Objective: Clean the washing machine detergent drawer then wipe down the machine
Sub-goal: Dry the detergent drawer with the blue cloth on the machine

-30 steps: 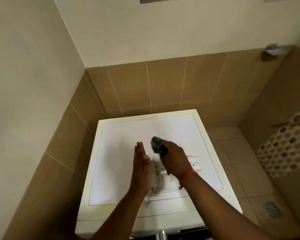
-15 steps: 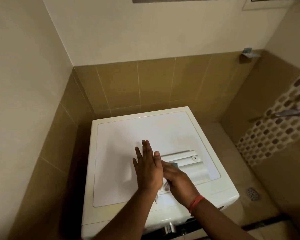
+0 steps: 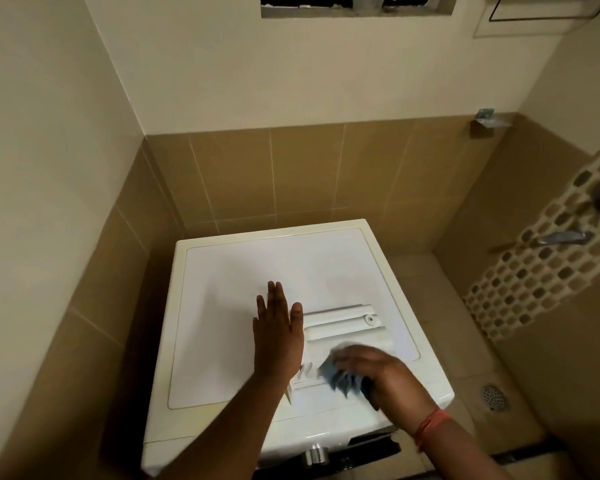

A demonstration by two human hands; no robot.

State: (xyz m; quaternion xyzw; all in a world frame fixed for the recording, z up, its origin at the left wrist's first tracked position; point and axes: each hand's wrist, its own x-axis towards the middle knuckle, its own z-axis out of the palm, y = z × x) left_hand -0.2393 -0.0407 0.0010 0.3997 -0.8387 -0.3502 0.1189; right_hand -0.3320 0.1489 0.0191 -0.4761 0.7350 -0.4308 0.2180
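Atop washing machine (image 3: 243,271), tan-tiled bathroom corner: detergent drawer (image 3: 343,323)

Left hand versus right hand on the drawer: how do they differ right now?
The left hand is flat, fingers straight, holding nothing, pressed at the detergent drawer's left end; the right hand is curled around a grey-blue cloth at its near part. The right is motion-blurred, the left sharp. Only the right wrist wears a red thread. Both are over the washing machine top.

Floor drain (image 3: 495,397) at right, wall taps (image 3: 565,237), window (image 3: 357,3) up top.
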